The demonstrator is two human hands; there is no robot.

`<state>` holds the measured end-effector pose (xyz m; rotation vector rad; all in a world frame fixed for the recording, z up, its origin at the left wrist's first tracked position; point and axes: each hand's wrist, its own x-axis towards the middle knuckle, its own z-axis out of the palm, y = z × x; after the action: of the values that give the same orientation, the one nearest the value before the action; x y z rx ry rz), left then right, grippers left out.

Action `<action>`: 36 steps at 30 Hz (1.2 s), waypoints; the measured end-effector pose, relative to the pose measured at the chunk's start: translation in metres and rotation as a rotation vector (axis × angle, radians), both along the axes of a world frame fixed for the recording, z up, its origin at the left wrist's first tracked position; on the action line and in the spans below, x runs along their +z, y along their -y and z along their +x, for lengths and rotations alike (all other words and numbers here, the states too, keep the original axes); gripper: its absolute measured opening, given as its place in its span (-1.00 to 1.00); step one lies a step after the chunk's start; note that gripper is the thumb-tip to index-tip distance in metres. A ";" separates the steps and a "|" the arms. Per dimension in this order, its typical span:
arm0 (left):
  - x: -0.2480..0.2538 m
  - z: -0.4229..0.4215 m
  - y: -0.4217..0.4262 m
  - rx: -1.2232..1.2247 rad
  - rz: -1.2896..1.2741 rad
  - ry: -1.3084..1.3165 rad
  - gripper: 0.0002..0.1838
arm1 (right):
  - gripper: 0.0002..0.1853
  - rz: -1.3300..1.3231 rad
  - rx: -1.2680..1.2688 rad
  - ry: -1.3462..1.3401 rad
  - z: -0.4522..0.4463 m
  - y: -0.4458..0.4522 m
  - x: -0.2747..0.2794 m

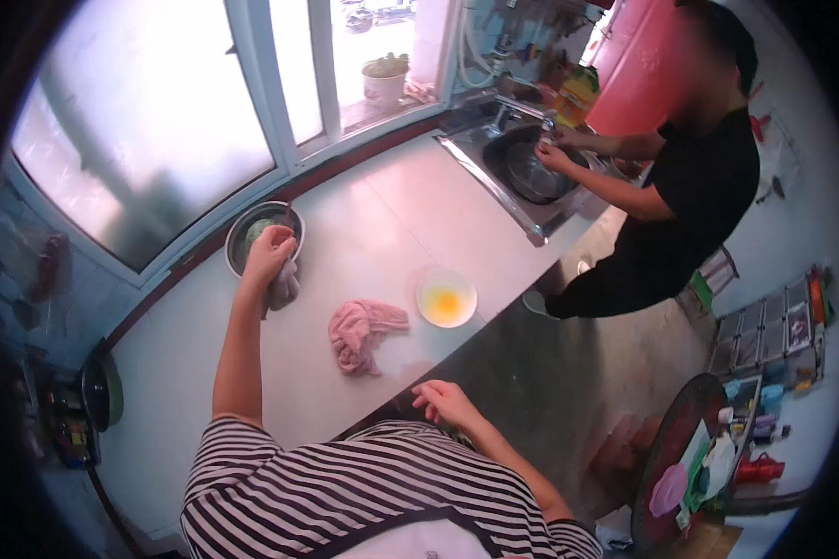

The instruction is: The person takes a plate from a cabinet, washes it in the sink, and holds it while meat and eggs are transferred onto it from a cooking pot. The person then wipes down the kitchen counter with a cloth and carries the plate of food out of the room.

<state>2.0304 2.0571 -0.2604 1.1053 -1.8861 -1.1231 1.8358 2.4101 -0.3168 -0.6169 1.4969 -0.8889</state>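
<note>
My left hand (268, 256) is over the near rim of a metal bowl (231, 244) by the window, its fingers pinched together. What sits between the fingertips is hidden. Inside the bowl lies something round and pale green (259, 228), and a brown stick-like piece (288, 216) leans at its rim. A crumpled grey-purple cloth (285, 282) is right beside my left hand and wrist. My right hand (446, 403) hangs at the counter's front edge, empty, with fingers loosely apart. Nearest to it are a pink towel (359, 335) and a white bowl (447, 298) holding yellow egg-like liquid.
A person in black (690, 168) holds something small under the tap at the sink (485, 149). A dark pan (101, 391) stands at the counter's left end. Behind on the right are a cluttered round table (657, 456) and a rack (760, 321).
</note>
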 end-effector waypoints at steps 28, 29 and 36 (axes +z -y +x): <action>0.012 -0.329 -0.473 -0.999 -0.568 -0.026 -0.40 | -0.67 -0.594 -0.868 0.915 -0.224 -0.249 0.011; 0.009 -0.331 -0.475 -0.985 -0.563 -0.029 -0.40 | -0.67 -0.582 -0.858 0.911 -0.228 -0.254 0.012; -0.011 -0.338 -0.473 -1.054 -0.462 0.144 -0.34 | -0.70 -0.575 -0.758 0.926 -0.224 -0.258 0.006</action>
<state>1.6920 2.5298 -0.2713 -0.1458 -2.7422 -1.0005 1.6119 2.6680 -0.3106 0.0511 0.5727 -1.8997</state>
